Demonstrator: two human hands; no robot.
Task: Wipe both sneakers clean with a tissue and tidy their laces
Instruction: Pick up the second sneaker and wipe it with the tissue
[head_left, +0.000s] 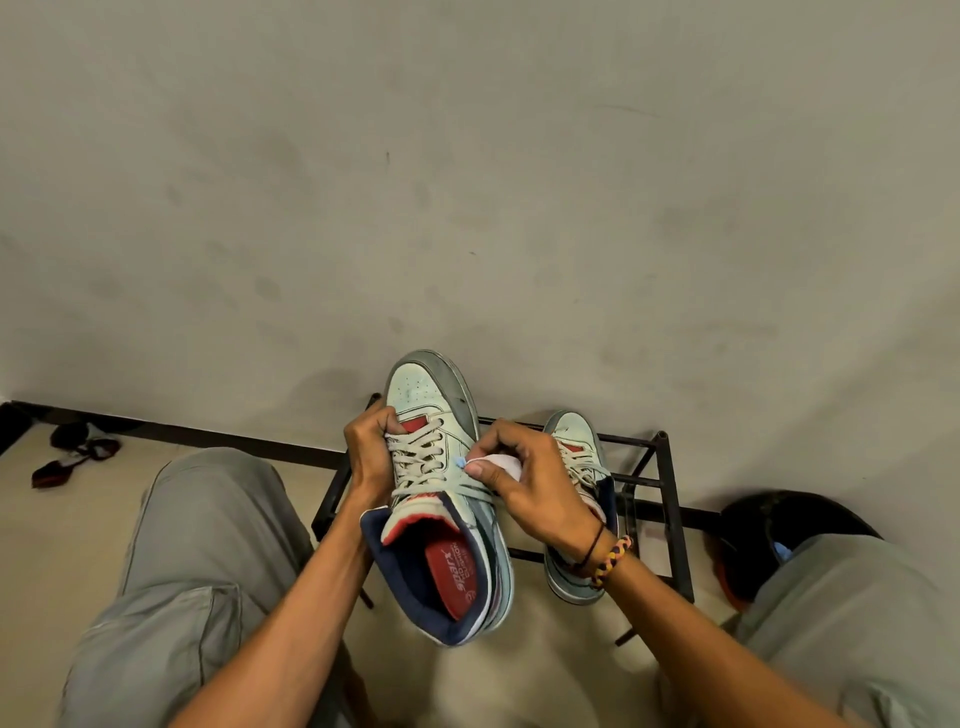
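White sneaker (436, 415), grey toe, red insole, held by left hand (371, 452).

Looks like I'm in somebody's home, probably an entryway or a corner of a room. There's a plain scuffed wall (467, 182) with a dark skirting strip (208, 434), a pale floor (78, 519), and a low black metal shoe rack (675, 519) pushed against the wall. Dark sandals (78, 452) lie loose on the floor at left.
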